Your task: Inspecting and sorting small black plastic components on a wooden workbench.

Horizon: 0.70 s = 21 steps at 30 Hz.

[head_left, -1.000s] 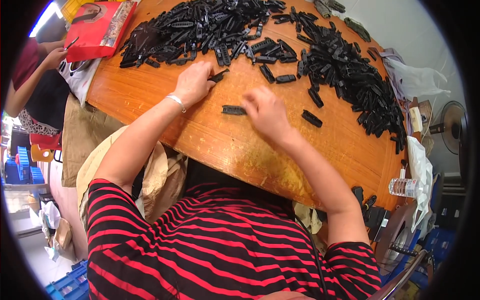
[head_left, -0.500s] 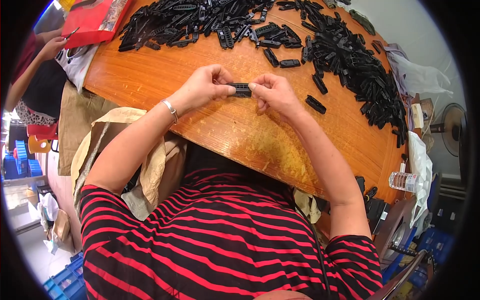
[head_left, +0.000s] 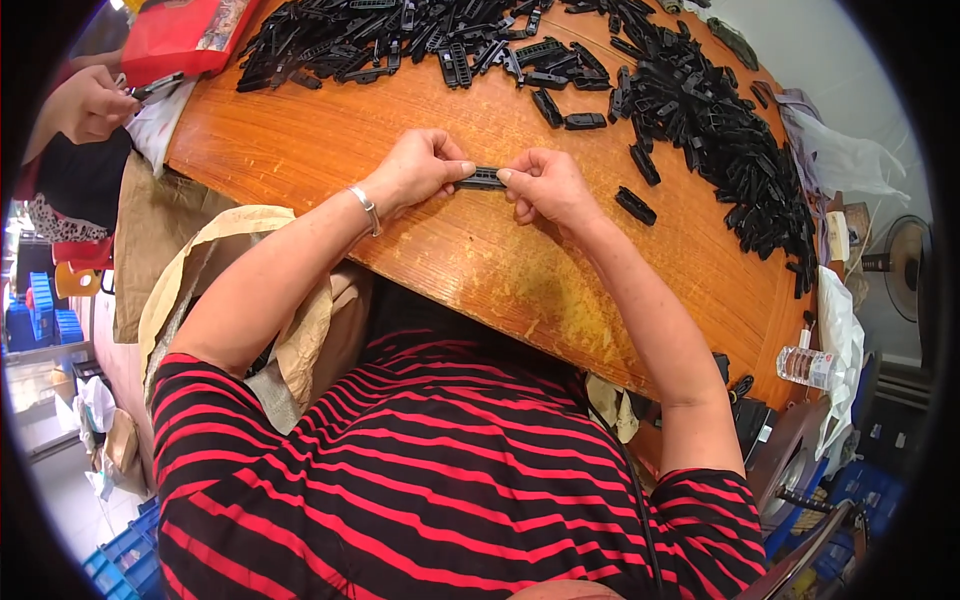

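Note:
Between my two hands is a small black slotted plastic part point(head_left: 483, 178), held level just above the wooden table point(head_left: 400, 245). My left hand point(head_left: 425, 172) pinches its left end between thumb and fingers. At the other end, my right hand point(head_left: 543, 185) grips it the same way, thumb on top. The fingertips cover both ends of the part. A single black plastic piece point(head_left: 636, 206) lies on the table to the right of my right hand. Two more black pieces lie beyond my hands, one of them a short block point(head_left: 585, 121).
Large heaps of black plastic parts point(head_left: 700, 130) cover the table's far side and right. A red bag point(head_left: 175, 40) sits at the far left, near another person's hand point(head_left: 95, 105) holding a dark object. A plastic bottle point(head_left: 805, 367) lies at the right edge; a brown paper sack point(head_left: 215, 235) hangs open at left.
The black part has tilted so its upper face now looks flatter, both hands staying on it. At the left, the other person's hand has come closer with a dark object.

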Available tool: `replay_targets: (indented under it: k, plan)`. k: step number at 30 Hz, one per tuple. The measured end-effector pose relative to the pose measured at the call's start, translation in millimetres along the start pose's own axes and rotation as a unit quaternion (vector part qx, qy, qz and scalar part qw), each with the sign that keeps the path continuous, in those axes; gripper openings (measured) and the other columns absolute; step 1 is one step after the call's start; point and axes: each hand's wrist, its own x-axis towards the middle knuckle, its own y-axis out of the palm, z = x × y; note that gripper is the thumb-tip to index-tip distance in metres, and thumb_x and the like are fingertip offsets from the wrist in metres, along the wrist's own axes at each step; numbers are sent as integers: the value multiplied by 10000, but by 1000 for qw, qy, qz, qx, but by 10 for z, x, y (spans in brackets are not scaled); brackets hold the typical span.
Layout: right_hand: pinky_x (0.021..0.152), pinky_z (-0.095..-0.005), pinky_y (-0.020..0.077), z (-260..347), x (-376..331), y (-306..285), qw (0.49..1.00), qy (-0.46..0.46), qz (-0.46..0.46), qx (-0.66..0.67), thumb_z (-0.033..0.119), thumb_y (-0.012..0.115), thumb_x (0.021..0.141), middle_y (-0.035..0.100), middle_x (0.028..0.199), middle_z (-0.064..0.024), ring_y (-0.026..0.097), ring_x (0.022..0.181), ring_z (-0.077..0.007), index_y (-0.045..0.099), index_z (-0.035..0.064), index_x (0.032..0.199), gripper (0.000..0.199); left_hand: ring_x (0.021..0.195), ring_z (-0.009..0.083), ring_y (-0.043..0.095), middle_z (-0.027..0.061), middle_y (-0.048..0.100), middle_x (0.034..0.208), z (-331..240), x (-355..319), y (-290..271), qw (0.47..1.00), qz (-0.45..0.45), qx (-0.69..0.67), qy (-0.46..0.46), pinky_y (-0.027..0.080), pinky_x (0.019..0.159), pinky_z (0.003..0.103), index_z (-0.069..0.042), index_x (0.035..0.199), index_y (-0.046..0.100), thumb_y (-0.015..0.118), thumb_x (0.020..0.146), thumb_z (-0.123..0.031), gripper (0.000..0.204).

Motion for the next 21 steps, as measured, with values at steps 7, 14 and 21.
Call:
replay_targets:
  k: [7,14,21]
  plan:
    - [392,-251,458,188,59,-66,996,77,32,-33,147,667,882,611,673,-77,559,470,-109,541,-22,897,211,513,78,560,37,606,659,-81,60,-4,997,9,64,-44,424,418,207,-26,812,577,732,833,-159,206]
    - [373,-252,450,277,111,-132,990,84,73,-89,157,655,896,616,665,-86,568,464,-119,494,-4,874,229,623,146,579,50,607,683,42,83,-6,987,-27,149,48,477,562,298,-41,794,561,765,789,-198,257]
    - [353,-256,431,202,24,-71,987,57,50,-143,164,653,900,626,660,-70,569,452,-119,482,10,907,230,622,88,516,16,572,702,114,30,87,978,-41,190,77,447,556,259,-43,846,521,702,851,-124,198]
